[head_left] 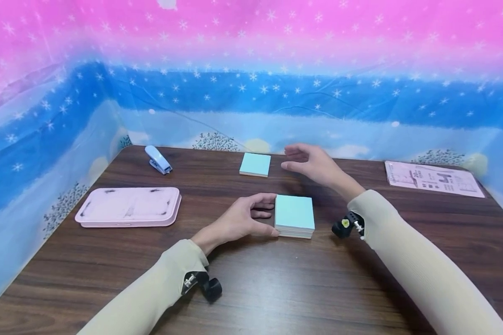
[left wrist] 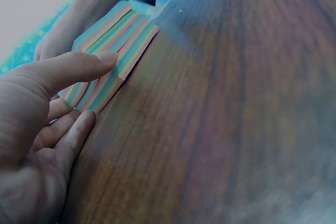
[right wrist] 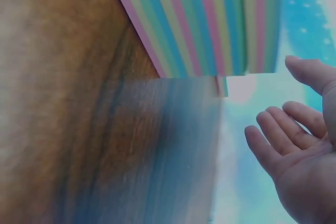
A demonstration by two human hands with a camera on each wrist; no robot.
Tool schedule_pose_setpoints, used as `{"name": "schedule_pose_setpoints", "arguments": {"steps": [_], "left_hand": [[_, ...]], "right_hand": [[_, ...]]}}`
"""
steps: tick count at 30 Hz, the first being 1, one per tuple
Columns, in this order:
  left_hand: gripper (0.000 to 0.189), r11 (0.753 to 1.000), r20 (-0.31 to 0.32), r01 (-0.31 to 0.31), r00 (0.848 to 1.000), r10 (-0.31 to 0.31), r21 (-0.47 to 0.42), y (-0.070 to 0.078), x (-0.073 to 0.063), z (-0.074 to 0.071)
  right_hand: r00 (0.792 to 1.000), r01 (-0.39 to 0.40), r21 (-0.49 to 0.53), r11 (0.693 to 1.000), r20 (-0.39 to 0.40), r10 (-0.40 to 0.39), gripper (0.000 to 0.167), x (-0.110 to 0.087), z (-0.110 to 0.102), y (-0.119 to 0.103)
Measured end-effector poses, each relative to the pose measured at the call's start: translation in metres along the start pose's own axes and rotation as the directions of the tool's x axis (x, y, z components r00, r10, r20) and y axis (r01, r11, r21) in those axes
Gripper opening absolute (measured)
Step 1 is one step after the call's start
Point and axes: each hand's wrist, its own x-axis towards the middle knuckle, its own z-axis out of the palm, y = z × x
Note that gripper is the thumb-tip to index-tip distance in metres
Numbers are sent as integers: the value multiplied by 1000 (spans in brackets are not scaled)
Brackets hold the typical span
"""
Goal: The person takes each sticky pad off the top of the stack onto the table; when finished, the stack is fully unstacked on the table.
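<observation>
A thick stack of pale green-topped sticky notes [head_left: 294, 211] stands on the table, its sides striped in several pastel colours [right wrist: 205, 24]. At its left side is my left hand [head_left: 251, 216], fingers along that side and thumb [left wrist: 102, 61] at the near left corner. My right hand [head_left: 312, 163] hovers over the table behind the stack, empty, with its fingers [right wrist: 275, 132] loosely extended and apart from the thumb. To its left, near the table's far edge, lies a thinner sticky note pad [head_left: 254, 164].
A pink pencil case [head_left: 127, 207] lies at the left, with a light blue stapler [head_left: 158, 159] behind it. At the far right is a pink printed flat packet [head_left: 433, 178]. Patterned cloth [head_left: 251, 93] hangs along the table's back and left edges.
</observation>
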Motion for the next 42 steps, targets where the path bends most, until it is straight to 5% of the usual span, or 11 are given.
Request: {"name": "schedule_pose_setpoints", "arguments": {"steps": [19, 42], "left_hand": [[86, 1000, -5, 0, 1000, 0, 7, 1, 0, 1], [86, 1000, -4, -3, 1000, 3, 20, 1, 0, 1]], "right_hand": [[993, 75, 12, 997, -90, -74, 52, -59, -13, -13], [994, 84, -7, 996, -74, -84, 47, -101, -15, -5]]}}
